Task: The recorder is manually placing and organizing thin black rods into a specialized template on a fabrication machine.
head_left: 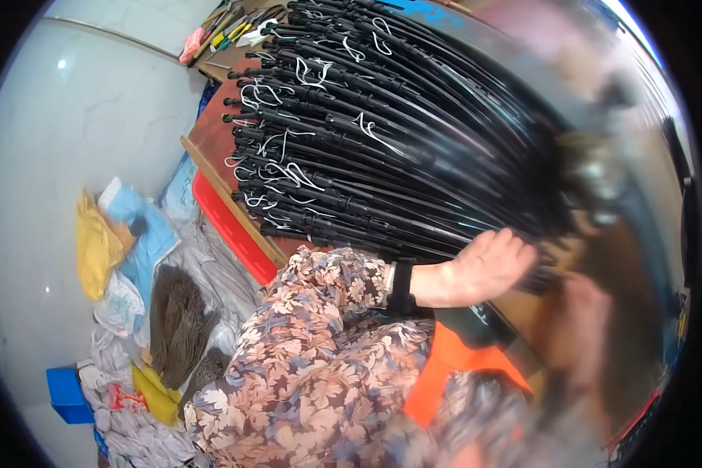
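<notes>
A thick pile of long black rods (413, 132), which look like folded umbrella frames, lies across the table. Thin white cord loops (312, 72) hang from their left ends. At the near right edge of the pile is my left hand (491, 267), its fingers curled closed by the rod ends; what they hold, if anything, is hidden. A black band (400, 287) circles that wrist. My right hand (585, 316) is smeared by motion to the right of the left one, over the brown table area, and its fingers cannot be made out.
Hand tools (230, 31) lie at the far left corner. Left of the table, beside a red edge (230, 226), are grey cloths, a dark brown bundle (178, 324), a yellow bag (97, 246) and a blue box (69, 395). A blurred metallic object (598, 175) is at the right.
</notes>
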`<state>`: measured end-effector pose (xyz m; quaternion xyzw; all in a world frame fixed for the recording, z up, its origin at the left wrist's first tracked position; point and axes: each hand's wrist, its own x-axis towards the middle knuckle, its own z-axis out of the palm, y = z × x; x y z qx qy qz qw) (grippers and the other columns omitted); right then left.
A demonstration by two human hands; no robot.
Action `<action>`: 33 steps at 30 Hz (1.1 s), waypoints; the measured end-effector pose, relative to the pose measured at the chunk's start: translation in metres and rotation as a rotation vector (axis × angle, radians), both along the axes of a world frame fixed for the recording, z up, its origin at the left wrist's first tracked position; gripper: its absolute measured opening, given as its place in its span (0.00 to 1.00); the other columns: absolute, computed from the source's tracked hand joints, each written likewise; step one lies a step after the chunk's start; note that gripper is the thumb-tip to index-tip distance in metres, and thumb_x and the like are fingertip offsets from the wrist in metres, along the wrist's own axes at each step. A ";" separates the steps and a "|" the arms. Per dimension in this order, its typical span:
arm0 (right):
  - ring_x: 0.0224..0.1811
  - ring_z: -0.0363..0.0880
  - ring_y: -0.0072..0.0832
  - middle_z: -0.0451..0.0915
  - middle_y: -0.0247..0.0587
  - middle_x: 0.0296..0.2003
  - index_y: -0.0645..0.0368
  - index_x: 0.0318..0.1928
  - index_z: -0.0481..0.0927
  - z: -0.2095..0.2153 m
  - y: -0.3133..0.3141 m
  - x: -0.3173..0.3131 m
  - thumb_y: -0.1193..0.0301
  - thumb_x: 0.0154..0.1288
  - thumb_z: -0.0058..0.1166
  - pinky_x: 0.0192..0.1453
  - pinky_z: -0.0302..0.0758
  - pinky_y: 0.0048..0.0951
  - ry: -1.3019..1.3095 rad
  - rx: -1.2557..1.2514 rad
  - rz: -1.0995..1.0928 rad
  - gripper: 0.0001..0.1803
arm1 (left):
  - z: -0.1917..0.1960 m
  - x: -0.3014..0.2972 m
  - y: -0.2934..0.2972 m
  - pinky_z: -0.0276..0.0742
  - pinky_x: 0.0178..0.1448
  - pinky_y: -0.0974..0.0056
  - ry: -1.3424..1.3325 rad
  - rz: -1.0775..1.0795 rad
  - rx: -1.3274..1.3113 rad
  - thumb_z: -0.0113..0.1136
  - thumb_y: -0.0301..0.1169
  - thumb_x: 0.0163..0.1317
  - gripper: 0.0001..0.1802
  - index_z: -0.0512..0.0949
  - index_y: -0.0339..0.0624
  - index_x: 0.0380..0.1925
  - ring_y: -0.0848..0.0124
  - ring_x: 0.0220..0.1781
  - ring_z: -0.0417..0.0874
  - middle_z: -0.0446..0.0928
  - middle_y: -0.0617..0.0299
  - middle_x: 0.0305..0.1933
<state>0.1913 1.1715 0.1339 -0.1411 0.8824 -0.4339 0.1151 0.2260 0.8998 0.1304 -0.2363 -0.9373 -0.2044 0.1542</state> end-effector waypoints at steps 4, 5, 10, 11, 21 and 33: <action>0.31 0.75 0.22 0.78 0.36 0.27 0.67 0.50 0.82 0.012 0.017 -0.002 0.70 0.72 0.51 0.39 0.71 0.27 -0.186 -0.132 -0.067 0.14 | 0.022 0.001 0.009 0.79 0.26 0.60 0.013 -0.097 -0.014 0.54 0.31 0.55 0.17 0.76 0.41 0.45 0.63 0.33 0.79 0.75 0.59 0.33; 0.32 0.75 0.25 0.78 0.38 0.28 0.66 0.52 0.82 0.028 0.018 0.004 0.71 0.72 0.50 0.40 0.71 0.28 -0.018 -0.070 0.000 0.15 | 0.025 -0.001 0.014 0.79 0.26 0.60 0.023 -0.124 0.003 0.54 0.31 0.55 0.17 0.76 0.41 0.45 0.63 0.33 0.79 0.75 0.59 0.33; 0.35 0.75 0.41 0.77 0.46 0.32 0.63 0.57 0.80 0.038 0.036 0.027 0.83 0.55 0.52 0.40 0.72 0.37 0.164 0.113 0.115 0.26 | 0.053 -0.022 0.019 0.79 0.28 0.52 -0.567 -0.430 -0.133 0.50 0.34 0.66 0.09 0.73 0.46 0.44 0.55 0.31 0.84 0.77 0.53 0.25; 0.34 0.73 0.43 0.76 0.44 0.30 0.60 0.59 0.78 0.021 0.035 0.023 0.87 0.49 0.50 0.38 0.72 0.38 0.326 0.012 0.178 0.32 | 0.056 -0.025 0.013 0.79 0.27 0.52 -0.538 -0.438 -0.143 0.51 0.37 0.68 0.10 0.73 0.48 0.46 0.54 0.27 0.84 0.78 0.54 0.25; 0.34 0.74 0.41 0.73 0.44 0.29 0.68 0.54 0.78 0.036 0.058 0.037 0.86 0.43 0.53 0.35 0.73 0.40 0.678 0.197 0.246 0.31 | 0.037 -0.021 0.048 0.79 0.38 0.52 -0.331 -0.469 -0.013 0.57 0.27 0.54 0.17 0.76 0.44 0.46 0.54 0.39 0.79 0.75 0.54 0.36; 0.42 0.77 0.47 0.79 0.51 0.40 0.70 0.60 0.75 -0.006 0.054 0.028 0.86 0.54 0.52 0.47 0.75 0.43 0.656 0.166 0.164 0.28 | -0.006 -0.034 0.086 0.81 0.40 0.57 -0.129 -0.449 -0.115 0.58 0.28 0.52 0.11 0.76 0.35 0.35 0.57 0.39 0.81 0.75 0.53 0.34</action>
